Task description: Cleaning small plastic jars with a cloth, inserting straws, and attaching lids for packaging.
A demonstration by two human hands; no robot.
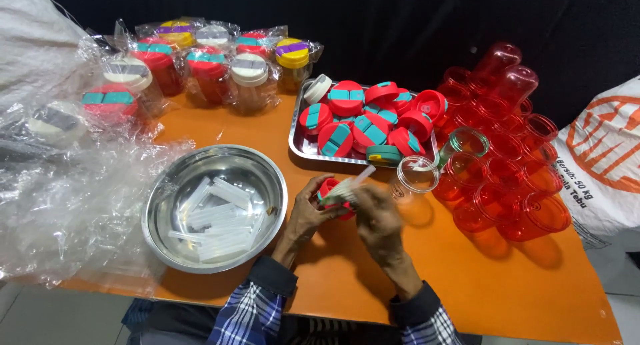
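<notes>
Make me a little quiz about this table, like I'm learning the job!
1. True or false: the round metal bowl holds clear plastic strips.
2. What sits in the metal tray? A) spoons B) red lids with teal flaps C) apples
3. What do the left hand and right hand grip together?

Key
1. True.
2. B.
3. One red lid, with a clear strip sticking out of it. Empty red jars stand to the right.

Orange table [507,285] vs black curtain backdrop [373,25]; pale tiled floor [623,272] at rt.
</notes>
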